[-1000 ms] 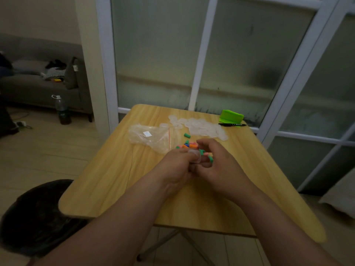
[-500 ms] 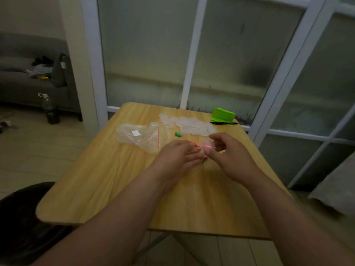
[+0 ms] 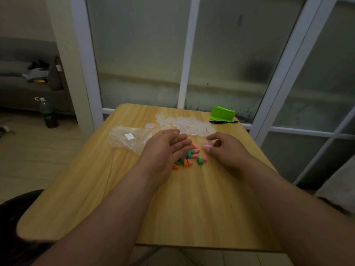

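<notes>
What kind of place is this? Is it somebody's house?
Probably a home, likely a living room: a grey sofa with things left on it stands at the back, a small wooden table sits by frosted glass doors, and a drinks bottle stands on the floor.

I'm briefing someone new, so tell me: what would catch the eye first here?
The heap of small pink, green and orange pieces at the middle of the table stands out most. The right hand pinches a pink piece just right of it, and the left hand is open over its left edge. A bright green object sits at the far right corner.
</notes>
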`<state>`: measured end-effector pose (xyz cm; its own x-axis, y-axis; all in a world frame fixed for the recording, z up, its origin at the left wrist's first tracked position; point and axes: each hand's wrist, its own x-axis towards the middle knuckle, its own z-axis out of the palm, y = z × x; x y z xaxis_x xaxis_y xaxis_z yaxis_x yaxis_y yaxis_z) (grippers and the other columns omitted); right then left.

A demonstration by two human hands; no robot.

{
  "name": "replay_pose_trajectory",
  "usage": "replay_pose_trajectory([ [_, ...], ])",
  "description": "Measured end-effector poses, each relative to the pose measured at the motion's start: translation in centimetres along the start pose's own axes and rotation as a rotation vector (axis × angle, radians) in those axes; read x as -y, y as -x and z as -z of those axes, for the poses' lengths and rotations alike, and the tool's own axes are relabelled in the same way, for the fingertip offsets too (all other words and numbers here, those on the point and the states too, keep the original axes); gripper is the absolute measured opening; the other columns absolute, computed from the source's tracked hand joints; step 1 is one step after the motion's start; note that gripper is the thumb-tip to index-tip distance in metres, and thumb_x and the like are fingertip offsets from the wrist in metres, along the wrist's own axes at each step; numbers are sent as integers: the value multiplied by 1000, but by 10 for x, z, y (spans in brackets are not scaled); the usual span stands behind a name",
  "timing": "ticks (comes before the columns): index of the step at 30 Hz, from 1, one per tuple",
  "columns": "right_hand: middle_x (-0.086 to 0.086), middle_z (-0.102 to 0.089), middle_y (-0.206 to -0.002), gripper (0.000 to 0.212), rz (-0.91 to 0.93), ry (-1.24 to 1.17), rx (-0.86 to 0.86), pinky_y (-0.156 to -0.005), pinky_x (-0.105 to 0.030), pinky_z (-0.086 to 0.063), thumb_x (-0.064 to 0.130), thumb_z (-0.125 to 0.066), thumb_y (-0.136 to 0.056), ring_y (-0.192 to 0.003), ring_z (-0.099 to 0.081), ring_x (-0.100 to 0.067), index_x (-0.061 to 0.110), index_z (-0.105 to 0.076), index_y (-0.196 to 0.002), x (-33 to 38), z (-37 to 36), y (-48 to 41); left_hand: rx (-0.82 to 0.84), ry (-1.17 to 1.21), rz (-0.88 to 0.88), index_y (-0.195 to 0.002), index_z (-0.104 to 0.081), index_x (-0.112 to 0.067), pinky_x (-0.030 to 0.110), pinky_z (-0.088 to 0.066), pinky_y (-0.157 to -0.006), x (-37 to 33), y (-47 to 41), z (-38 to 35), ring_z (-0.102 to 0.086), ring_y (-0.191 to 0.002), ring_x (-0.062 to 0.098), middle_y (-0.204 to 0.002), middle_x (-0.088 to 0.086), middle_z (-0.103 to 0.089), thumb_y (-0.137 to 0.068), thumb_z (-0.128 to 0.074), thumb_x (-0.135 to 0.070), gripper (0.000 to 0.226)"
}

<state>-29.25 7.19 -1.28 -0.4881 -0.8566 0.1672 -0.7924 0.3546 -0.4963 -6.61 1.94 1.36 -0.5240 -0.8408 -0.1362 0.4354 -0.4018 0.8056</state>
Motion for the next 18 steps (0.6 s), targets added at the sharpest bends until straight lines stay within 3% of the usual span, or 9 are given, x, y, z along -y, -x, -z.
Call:
replay_pose_trajectory([
  [5,3,-62,-112,55,-6,-57,48,-87,-33,-52,44,-78,-94,-99,-62,-13,32,-59,-144,-5,-1,2,6,-16,-8,-129,-57,3,42,-63,-90,1,-6,4,-76,-104,32,-122,25,-69,-106,-52,-7,25],
  [8,5,-62,-108,50,-91,-159,-44,-77,-30,-48,39,-74,-98,-97,-61,-12,26,-57,-143,-10,2,-4,9,-8,-11,-128,-58,2,43,-63,-92,1,-8,7,-76,-104,32,-121,25,-69,-106,-53,-7,24],
  [14,-7,-66,-122,43,-201,-32,-140,-84,-30,-42,19,-66,-101,-106,-60,-21,13,-55,-142,-23,2,-36,6,26,-9,-126,-60,1,43,-63,-92,-3,-13,10,-76,-104,32,-120,24,-71,-106,-54,-7,23],
  [16,-7,-65,-126,42,-201,12,-131,-84,-33,-45,21,-69,-98,-110,-62,-24,15,-57,-138,-22,-1,-47,13,31,-9,-126,-60,1,42,-63,-90,-4,-14,10,-76,-104,32,-120,24,-71,-105,-55,-8,23],
  [18,-3,-64,-115,34,-202,44,-129,-80,-36,-48,29,-72,-96,-102,-61,-23,18,-58,-126,-17,-3,-54,17,36,-8,-126,-60,2,43,-63,-91,-6,-14,10,-76,-106,32,-120,24,-71,-105,-56,-8,23],
])
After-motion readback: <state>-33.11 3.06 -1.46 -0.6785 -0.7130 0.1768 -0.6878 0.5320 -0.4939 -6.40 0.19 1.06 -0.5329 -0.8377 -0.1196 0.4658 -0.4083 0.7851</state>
